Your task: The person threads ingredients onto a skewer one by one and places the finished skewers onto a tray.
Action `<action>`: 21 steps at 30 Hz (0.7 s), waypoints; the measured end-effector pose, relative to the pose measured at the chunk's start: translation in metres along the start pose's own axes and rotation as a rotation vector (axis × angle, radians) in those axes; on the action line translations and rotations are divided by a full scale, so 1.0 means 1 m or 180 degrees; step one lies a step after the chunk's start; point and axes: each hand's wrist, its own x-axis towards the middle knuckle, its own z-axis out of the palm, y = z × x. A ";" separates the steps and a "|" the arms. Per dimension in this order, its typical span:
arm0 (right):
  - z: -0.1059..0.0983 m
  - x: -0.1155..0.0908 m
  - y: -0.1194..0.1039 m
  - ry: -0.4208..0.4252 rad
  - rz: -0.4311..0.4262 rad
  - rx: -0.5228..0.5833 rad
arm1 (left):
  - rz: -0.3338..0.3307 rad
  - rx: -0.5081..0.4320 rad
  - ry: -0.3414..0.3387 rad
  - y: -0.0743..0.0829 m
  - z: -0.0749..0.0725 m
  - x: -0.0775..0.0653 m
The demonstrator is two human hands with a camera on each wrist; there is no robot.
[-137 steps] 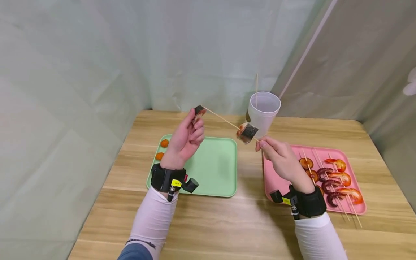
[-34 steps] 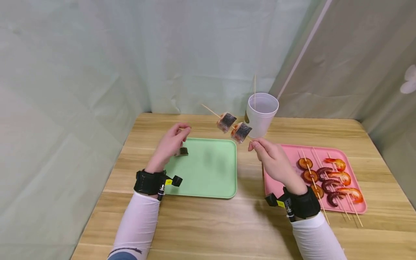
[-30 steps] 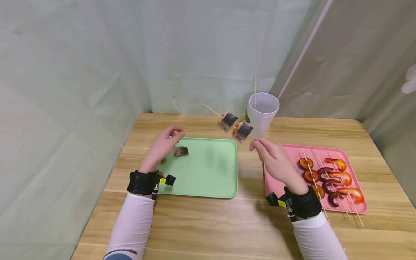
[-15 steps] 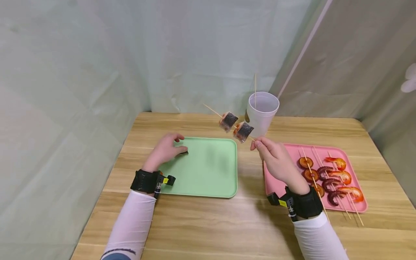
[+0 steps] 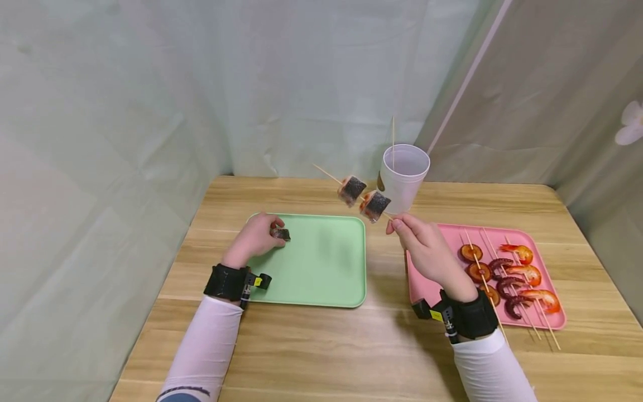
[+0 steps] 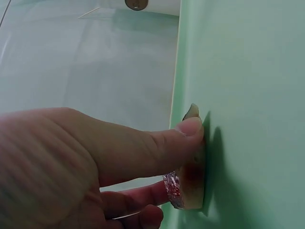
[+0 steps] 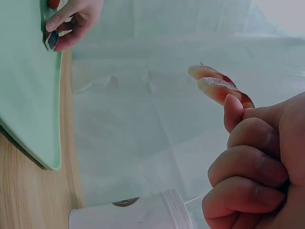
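On the green tray (image 5: 321,268), my left hand (image 5: 253,237) pinches a piece of fish (image 5: 281,234) with dark skin. The left wrist view shows the thumb on one side of this fish piece (image 6: 193,183), its lower edge close to the tray, with fingertips on the other side. My right hand (image 5: 427,248) grips the lower end of a bamboo skewer (image 5: 326,173) in the air, tip up and leftward. Two fish pieces (image 5: 353,190) are threaded on it, the lower one just above the fingers. They overlap each other in the right wrist view.
Behind the right hand stands a white cup (image 5: 404,184) with a skewer sticking out. A pink tray (image 5: 427,279) at right bears skewers of mushroom slices (image 5: 479,272), octopus tentacles (image 5: 511,286) and shrimp (image 5: 524,274). Curtains (image 5: 321,84) hang behind the wooden table (image 5: 321,352).
A second fish piece, earlier in the left hand at the skewer's tip, now sits on the skewer. The left hand has come down to the green tray and taken hold of another. The right hand barely moved.
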 end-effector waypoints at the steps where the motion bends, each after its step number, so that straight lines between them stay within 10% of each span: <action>1: 0.000 0.000 0.000 -0.0002 0.0005 -0.0001 | -0.0003 0.0022 0.0003 0.000 0.000 0.000; 21: -0.004 0.002 0.002 -0.0051 -0.0023 0.0068 | -0.0028 0.0010 0.0000 0.001 0.000 0.004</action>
